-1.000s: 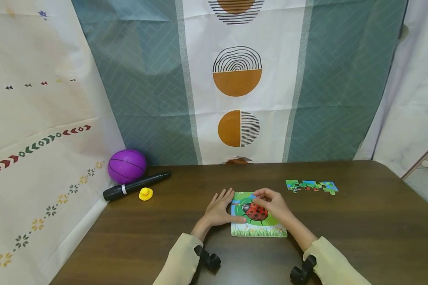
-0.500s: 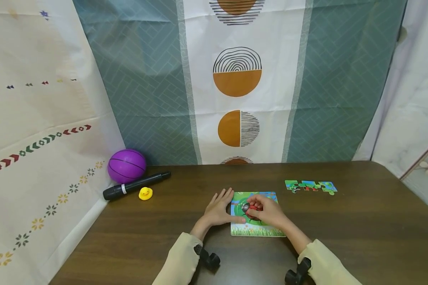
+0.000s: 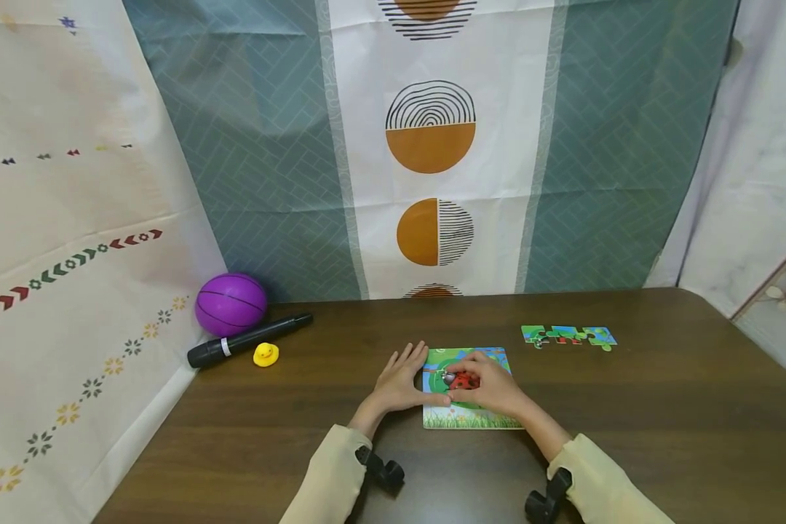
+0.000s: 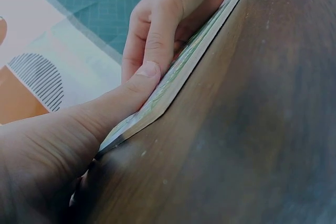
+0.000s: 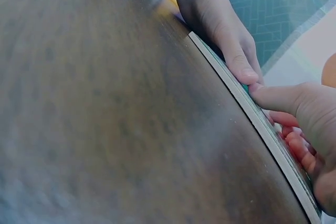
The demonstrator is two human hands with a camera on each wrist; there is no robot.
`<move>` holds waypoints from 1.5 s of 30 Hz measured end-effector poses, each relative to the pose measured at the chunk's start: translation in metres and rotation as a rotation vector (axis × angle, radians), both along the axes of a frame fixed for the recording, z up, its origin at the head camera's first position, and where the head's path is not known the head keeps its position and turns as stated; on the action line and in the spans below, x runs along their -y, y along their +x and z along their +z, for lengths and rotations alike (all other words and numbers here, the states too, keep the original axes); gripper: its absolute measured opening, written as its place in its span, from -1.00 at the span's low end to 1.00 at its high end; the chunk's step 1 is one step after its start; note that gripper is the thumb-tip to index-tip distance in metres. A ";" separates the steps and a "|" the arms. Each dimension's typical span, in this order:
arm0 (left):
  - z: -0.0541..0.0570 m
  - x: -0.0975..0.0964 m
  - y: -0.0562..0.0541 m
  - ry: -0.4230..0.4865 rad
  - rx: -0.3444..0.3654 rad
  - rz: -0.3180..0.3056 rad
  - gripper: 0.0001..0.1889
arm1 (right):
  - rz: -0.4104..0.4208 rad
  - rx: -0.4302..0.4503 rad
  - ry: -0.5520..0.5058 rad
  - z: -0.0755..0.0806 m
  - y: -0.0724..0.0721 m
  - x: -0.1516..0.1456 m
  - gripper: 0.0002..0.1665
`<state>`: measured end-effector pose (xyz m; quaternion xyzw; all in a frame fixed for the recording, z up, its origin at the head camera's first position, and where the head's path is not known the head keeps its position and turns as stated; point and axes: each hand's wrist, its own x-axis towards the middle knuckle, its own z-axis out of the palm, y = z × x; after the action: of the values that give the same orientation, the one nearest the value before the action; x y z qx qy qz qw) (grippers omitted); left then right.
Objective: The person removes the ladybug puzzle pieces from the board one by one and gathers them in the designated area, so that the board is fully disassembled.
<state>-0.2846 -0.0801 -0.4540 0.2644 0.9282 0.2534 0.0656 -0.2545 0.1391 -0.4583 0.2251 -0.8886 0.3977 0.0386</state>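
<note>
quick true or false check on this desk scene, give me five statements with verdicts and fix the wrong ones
1. The left hand and the right hand are both at the ladybug board. True.
2. The hands are far apart from each other. False: their thumb tips are close together.
3. The black stick lies between the purple ball and the yellow duck. True.
4. The yellow duck sits on the ladybug board. False: it sits off to the left, apart from the board.
5. Puzzle pieces lie to the right of the ladybug board, farther from the person. True.
</note>
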 end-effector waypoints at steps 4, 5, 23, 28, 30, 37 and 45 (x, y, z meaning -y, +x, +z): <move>0.001 0.001 0.002 0.015 0.010 -0.004 0.15 | 0.005 -0.003 0.011 -0.002 -0.001 0.001 -0.48; 0.002 0.002 0.002 0.017 0.016 -0.007 0.15 | 0.007 -0.001 0.009 -0.003 -0.001 0.001 -0.49; 0.002 -0.002 0.001 0.015 0.031 -0.006 0.13 | 0.088 0.075 -0.102 -0.002 -0.003 -0.001 -0.55; 0.003 0.000 0.001 0.028 0.038 0.001 0.12 | 0.068 0.106 -0.153 -0.002 -0.002 0.002 -0.59; 0.004 0.001 0.001 0.029 0.039 0.002 0.13 | 0.055 0.124 -0.183 -0.002 -0.002 0.003 -0.63; 0.003 0.000 0.001 0.023 0.048 0.006 0.14 | -0.011 0.150 -0.233 -0.003 -0.002 0.003 -0.70; 0.004 0.001 0.001 0.036 0.050 0.001 0.14 | -0.064 0.168 -0.218 -0.002 -0.003 0.005 -0.81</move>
<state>-0.2832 -0.0811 -0.4498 0.2585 0.9217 0.2767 0.0840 -0.2574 0.1340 -0.4601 0.1569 -0.8471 0.5078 0.0010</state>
